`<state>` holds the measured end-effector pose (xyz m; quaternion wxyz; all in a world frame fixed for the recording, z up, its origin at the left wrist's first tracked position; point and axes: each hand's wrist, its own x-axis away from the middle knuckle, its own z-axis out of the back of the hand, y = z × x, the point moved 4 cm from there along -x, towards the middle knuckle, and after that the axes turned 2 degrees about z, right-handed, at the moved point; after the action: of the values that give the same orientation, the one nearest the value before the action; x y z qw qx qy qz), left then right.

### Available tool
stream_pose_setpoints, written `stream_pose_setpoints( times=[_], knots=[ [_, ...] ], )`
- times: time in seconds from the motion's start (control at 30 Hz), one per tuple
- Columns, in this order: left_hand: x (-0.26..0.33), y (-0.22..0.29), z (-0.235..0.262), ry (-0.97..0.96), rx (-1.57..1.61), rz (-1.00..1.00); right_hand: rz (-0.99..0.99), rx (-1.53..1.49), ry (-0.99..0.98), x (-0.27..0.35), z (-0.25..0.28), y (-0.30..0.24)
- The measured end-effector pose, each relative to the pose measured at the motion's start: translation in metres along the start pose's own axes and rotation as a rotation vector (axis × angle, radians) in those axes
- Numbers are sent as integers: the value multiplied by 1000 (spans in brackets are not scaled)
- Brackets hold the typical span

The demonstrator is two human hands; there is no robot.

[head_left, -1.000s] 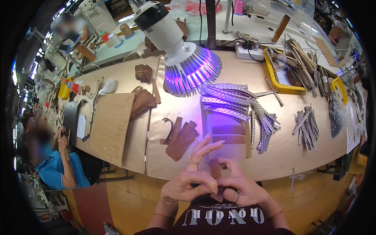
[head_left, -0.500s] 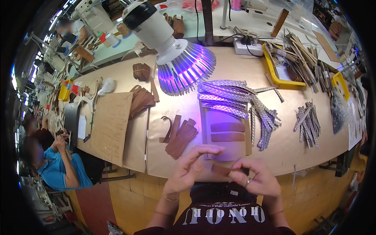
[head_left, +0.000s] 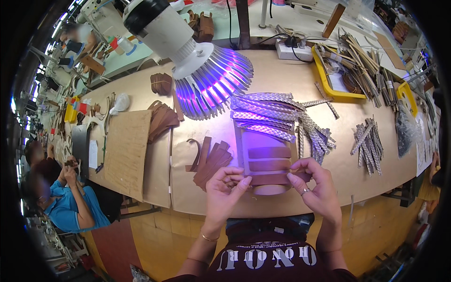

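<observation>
A brown leather strip (head_left: 269, 179) is stretched crosswise between my two hands, over the lower part of a narrow board (head_left: 238, 141). My left hand (head_left: 224, 189) pinches the strip's left end between thumb and fingers. At its right end, my right hand (head_left: 317, 188) grips it the same way, with a short tail showing past the fingers. Two more brown strips, an upper strip (head_left: 269, 152) and a lower strip (head_left: 269, 164), lie parallel on the board. Braided grey-white straps (head_left: 265, 108) are heaped across the board's far end, lit purple by a large finned lamp (head_left: 213, 80).
Loose brown strips (head_left: 212, 162) lie left of the board, with more strips (head_left: 162, 123) beside a brown sheet (head_left: 126, 152). Braided pieces (head_left: 368, 146) and a yellow tray (head_left: 345, 95) are at the right. A co-worker in blue (head_left: 77, 207) sits at the left.
My hands have moved up and forward over the board. The strip, held by my right hand alone near the table edge before, is now pulled straight between both hands.
</observation>
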<state>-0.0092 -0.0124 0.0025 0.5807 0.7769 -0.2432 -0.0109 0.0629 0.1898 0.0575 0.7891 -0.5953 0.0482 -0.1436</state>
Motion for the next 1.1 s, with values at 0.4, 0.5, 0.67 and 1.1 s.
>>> stream_pose_setpoints(
  times=[0.4,0.5,0.67,1.1],
  knots=[
    [4,-23,-5,139,-102,-120,-51,-7,111,9,-6,59],
    [2,-18,1,214,-464,-354,-114,22,236,14,-4,79],
    [-23,-9,41,334,-1083,-389,-65,-17,309,25,8,75],
    [-78,-27,89,229,-1198,-356,1006,925,65,18,-107,-52]
  ],
)
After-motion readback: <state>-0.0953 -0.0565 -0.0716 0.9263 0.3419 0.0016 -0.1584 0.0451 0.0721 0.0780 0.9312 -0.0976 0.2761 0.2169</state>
